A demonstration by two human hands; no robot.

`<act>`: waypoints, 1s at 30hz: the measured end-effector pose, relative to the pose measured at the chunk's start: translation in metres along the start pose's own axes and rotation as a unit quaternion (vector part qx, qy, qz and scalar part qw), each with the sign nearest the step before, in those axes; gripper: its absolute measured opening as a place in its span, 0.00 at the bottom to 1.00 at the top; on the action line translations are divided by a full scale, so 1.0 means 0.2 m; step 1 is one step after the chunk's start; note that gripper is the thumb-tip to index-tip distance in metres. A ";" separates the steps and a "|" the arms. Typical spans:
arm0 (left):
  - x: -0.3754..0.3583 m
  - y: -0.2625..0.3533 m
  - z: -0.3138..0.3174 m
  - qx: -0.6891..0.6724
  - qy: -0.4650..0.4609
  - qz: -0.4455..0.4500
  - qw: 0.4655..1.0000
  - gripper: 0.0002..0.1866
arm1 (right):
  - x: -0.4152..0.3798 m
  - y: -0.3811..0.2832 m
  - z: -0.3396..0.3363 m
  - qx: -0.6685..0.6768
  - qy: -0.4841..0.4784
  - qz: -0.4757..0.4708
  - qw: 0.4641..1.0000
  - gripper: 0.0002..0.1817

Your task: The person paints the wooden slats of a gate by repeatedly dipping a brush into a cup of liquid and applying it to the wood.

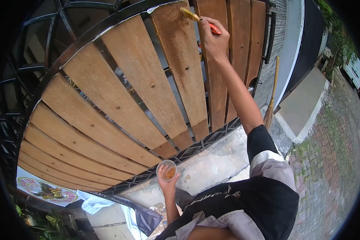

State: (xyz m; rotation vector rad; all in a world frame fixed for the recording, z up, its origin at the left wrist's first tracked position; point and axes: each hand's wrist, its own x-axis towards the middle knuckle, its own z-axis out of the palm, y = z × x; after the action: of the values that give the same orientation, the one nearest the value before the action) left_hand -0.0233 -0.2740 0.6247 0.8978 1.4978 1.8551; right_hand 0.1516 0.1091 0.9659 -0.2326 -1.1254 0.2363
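My right hand [216, 40] is closed on the orange handle of a paintbrush [191, 15], up at the top of a wooden slat. The bristles touch the slat [176, 44], whose upper part is darker and wet-looking in patches. Low in the view, my left hand [170, 185] holds a clear plastic cup [167, 171] with a little brownish liquid at its bottom. Slats to the right [240, 52] are a darker reddish brown, while those to the left [108, 92] are pale with darker lower ends.
A black metal frame [48, 92] borders the slats. A broom [274, 88] leans by the grey wall at the right. Below lie a concrete ledge [216, 160], a printed banner [48, 191] and white cloth [94, 203]. Brick paving [328, 160] runs along the right.
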 end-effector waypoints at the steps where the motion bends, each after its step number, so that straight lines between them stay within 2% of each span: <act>1: 0.00 0.00 -0.01 0.000 0.011 -0.009 1.000 0.47 | -0.01 0.03 0.00 -0.065 -0.022 -0.066 0.995 0.09; 2: 0.00 0.01 -0.02 0.001 0.012 -0.008 1.000 0.47 | -0.02 0.05 -0.02 -0.097 -0.056 -0.109 0.988 0.08; 3: 0.00 0.02 -0.02 -0.009 0.015 -0.018 1.000 0.47 | -0.03 0.04 -0.06 -0.095 -0.055 -0.110 0.988 0.08; 6: 0.03 0.01 -0.02 -0.016 0.018 -0.018 1.000 0.46 | -0.03 -0.08 -0.15 -0.171 -0.138 -0.014 0.975 0.09; 7: 0.03 -0.01 -0.02 -0.008 0.015 -0.016 1.000 0.46 | 0.00 -0.11 -0.15 -0.174 -0.138 -0.013 0.975 0.09; 10: 0.05 -0.02 -0.02 0.026 -0.002 -0.001 1.000 0.45 | 0.07 -0.12 -0.13 -0.141 -0.074 -0.120 0.980 0.09; 11: 0.06 -0.01 0.00 0.026 -0.007 -0.003 1.000 0.45 | 0.11 -0.09 -0.10 -0.147 -0.073 -0.120 0.979 0.09; 13: 0.07 0.05 0.04 -0.008 -0.005 -0.030 1.000 0.47 | 0.16 -0.01 -0.06 -0.126 -0.062 -0.192 0.971 0.08; 15: 0.08 0.05 0.05 -0.015 -0.008 -0.027 0.999 0.47 | 0.16 0.01 -0.07 -0.137 -0.079 -0.158 0.975 0.08; 17: 0.11 0.04 0.04 -0.025 -0.007 -0.020 0.999 0.47 | 0.16 -0.03 -0.08 -0.217 -0.121 -0.065 0.967 0.09; 18: 0.11 0.02 0.03 -0.009 -0.009 -0.002 1.000 0.46 | 0.17 -0.07 -0.08 -0.211 -0.106 -0.057 0.970 0.11; 19: 0.10 0.01 0.02 0.009 -0.012 0.012 1.000 0.45 | 0.19 -0.08 -0.06 -0.209 -0.108 -0.058 0.970 0.11; 21: 0.10 -0.02 -0.01 0.011 -0.010 0.011 1.000 0.45 | 0.23 -0.09 -0.05 -0.138 -0.037 -0.148 0.979 0.12; 22: 0.09 -0.03 -0.01 0.013 -0.009 0.009 1.000 0.45 | 0.24 -0.09 -0.04 -0.125 -0.035 -0.165 0.978 0.12; 25: 0.08 -0.02 -0.02 0.002 0.002 -0.003 1.000 0.45 | 0.23 0.00 -0.02 -0.168 -0.076 -0.142 0.973 0.12; 26: 0.07 -0.01 -0.03 0.002 0.004 -0.002 1.000 0.45 | 0.21 0.02 -0.04 -0.181 -0.092 -0.098 0.974 0.13; 29: 0.07 0.01 -0.03 -0.034 0.021 -0.034 0.999 0.47 | 0.23 -0.07 -0.06 -0.186 -0.075 -0.090 0.976 0.13; 30: 0.06 0.02 -0.03 -0.019 0.019 -0.025 0.999 0.47 | 0.26 -0.06 -0.05 -0.168 -0.053 -0.127 0.976 0.14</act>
State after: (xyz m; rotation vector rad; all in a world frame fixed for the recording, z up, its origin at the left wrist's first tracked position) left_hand -0.0355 -0.2686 0.6287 0.8037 1.4890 1.8687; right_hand 0.1820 0.1119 1.0098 -0.3754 -1.2867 -0.1748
